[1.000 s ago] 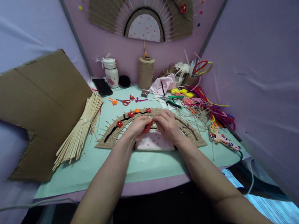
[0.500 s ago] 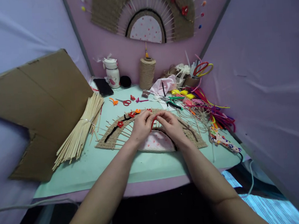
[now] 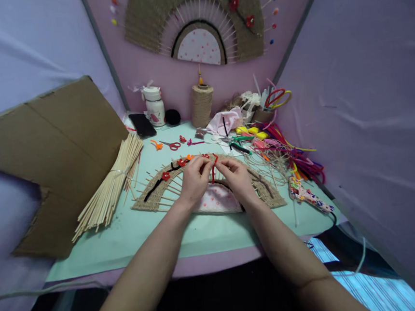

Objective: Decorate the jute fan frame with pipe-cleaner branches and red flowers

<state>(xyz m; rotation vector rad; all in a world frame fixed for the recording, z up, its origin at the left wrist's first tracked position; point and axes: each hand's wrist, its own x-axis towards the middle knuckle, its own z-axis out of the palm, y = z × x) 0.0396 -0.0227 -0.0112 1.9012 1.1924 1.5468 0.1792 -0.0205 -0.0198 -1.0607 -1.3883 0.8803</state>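
A bent red pipe cleaner [image 3: 213,173] is pinched between my two hands over the middle of a woven twine fan [image 3: 153,198]. My left hand [image 3: 195,180] grips it from the left with thumb and fingertips. From the right, my right hand [image 3: 237,176] closes its fingertips on it, close to the left ones. The fan lies flat, with a dotted white half-circle [image 3: 216,199] at its lower middle. Along its upper left run a black strip and red flowers [image 3: 165,176]. Both hands cover part of the fan.
Left of the fan lie a bundle of sticks [image 3: 110,185] and tall cardboard [image 3: 58,154]. Behind are red scissors [image 3: 173,146], a twine spool [image 3: 202,105] and a bottle [image 3: 155,107]. Pliers [image 3: 241,146], pipe cleaners [image 3: 302,159] and a patterned glue gun [image 3: 315,199] lie right.
The fingertips of both hands have moved slightly apart, and more of the red pipe cleaner shows between them, bent at its top. The camera view has shifted a little.
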